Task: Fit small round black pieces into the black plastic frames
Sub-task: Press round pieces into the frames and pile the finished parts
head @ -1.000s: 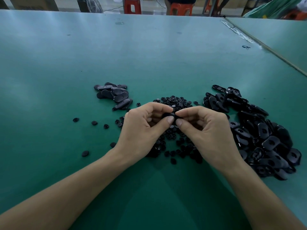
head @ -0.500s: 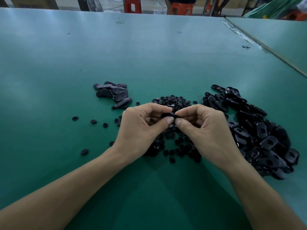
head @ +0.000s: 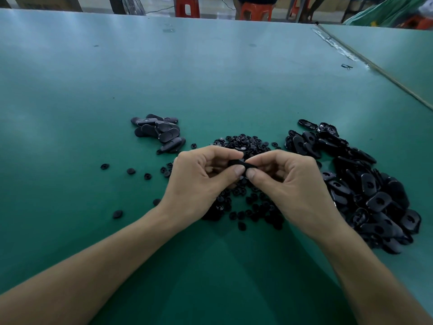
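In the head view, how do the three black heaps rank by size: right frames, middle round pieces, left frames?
1. Right heap of frames.
2. Middle heap of round pieces, partly hidden, so less sure.
3. Left heap of frames, plainly smallest.

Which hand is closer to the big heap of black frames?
Right. The right hand is next to the big heap, at its left edge; the left hand is farther, beyond the right hand.
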Available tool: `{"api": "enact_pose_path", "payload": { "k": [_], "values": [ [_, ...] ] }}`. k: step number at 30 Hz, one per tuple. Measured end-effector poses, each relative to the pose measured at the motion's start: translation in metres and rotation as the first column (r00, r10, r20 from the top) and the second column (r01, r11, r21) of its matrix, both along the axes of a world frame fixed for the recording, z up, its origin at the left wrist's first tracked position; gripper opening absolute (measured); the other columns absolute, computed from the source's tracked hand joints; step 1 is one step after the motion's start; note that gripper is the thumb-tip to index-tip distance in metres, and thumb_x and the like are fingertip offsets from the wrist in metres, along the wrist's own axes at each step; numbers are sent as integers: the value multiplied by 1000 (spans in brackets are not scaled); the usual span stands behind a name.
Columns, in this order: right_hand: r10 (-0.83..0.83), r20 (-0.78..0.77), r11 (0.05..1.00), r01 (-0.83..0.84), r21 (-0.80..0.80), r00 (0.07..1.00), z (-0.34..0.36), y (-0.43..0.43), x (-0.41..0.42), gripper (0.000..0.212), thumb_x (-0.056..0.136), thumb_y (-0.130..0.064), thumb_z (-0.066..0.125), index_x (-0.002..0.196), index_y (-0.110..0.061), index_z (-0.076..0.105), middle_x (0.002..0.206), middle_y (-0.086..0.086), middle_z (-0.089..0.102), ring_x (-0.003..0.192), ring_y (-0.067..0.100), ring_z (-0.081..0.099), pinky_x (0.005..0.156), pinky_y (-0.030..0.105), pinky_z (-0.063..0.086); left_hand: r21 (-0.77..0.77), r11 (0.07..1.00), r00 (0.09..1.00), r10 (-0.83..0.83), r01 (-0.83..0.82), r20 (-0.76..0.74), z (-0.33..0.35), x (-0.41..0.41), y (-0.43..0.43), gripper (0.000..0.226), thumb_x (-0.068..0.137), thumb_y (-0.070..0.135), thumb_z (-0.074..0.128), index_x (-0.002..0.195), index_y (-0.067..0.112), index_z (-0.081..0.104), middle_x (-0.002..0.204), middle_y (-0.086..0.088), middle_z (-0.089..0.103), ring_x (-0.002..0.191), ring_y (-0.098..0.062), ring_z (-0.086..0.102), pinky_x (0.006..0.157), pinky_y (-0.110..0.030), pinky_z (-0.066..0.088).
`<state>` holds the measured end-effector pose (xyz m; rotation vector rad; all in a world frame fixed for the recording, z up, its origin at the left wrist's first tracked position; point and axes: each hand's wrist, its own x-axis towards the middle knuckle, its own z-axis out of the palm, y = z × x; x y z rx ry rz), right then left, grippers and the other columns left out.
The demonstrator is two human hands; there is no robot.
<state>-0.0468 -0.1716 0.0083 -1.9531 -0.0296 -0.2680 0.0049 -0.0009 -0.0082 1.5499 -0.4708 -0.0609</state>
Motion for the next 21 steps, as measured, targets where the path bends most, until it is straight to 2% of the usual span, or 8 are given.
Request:
{"api": "enact_pose_path", "payload": {
  "k": [5, 10, 13, 16, 18, 20, 21],
  "values": [
    [-39, -19, 999, 38, -37, 999, 2, 4, -1, 8, 90, -16, 72, 90, -24, 72, 81, -10, 74, 75, 9, 70, 73, 34, 60, 33, 999, 1000, 10, -10, 22, 0, 0, -1, 28, 81, 1, 79, 94, 25, 75, 81, 0, 77, 71, -9, 71, 70, -21, 57],
    [-54, -36, 998, 53, -33, 998, 3, 6, -2, 9, 89, -16, 71, 87, -24, 71, 78, -4, 73, 72, 17, 68, 69, 43, 58, 42, 998, 999, 34, -35, 39, 1, -1, 0, 27, 79, 0, 81, 90, 23, 76, 80, -2, 77, 69, -10, 70, 69, -24, 60],
    [-40, -21, 999, 40, -13, 999, 2, 4, -2, 10, 89, -15, 73, 89, -24, 74, 78, -4, 74, 74, 17, 70, 72, 45, 60, 52, 997, 997, 47, -50, 55, 2, 0, 1, 27, 77, -1, 83, 86, 23, 76, 76, 2, 76, 65, -8, 68, 67, -23, 60],
    [-23, -3, 1000, 23, -17, 1000, 2, 4, -3, 12, 89, -13, 74, 93, -24, 76, 82, -7, 75, 79, 13, 72, 75, 40, 61, 55, 996, 995, 59, -63, 77, 3, 1, 1, 23, 73, 5, 84, 82, 24, 76, 71, 6, 75, 61, -6, 66, 64, -21, 58],
    [-48, 32, 997, 50, -52, 998, 2, 2, -1, 14, 90, -14, 73, 98, -26, 77, 86, -11, 76, 83, 8, 72, 78, 31, 60, 67, 994, 993, 77, -83, 92, 3, 2, 1, 19, 72, 10, 80, 80, 26, 75, 70, 6, 74, 60, -6, 66, 62, -21, 57],
    [-159, 98, 967, 175, -186, 982, 2, -7, 1, 16, 92, -19, 70, 105, -26, 76, 93, -14, 74, 86, 4, 69, 82, 22, 55, 68, 991, 989, 112, -119, 100, 5, 8, 3, 21, 74, 8, 81, 80, 27, 75, 69, 6, 74, 58, -8, 67, 61, -24, 59],
    [-231, 131, 917, 261, -303, 964, 3, -14, 2, 19, 94, -20, 67, 111, -25, 74, 101, -12, 71, 90, 3, 65, 86, 20, 51, 64, 987, 985, 137, -145, 106, 6, 13, 6, 22, 77, 6, 81, 82, 26, 75, 69, 4, 74, 57, -11, 68, 61, -26, 60]
  ]
}}
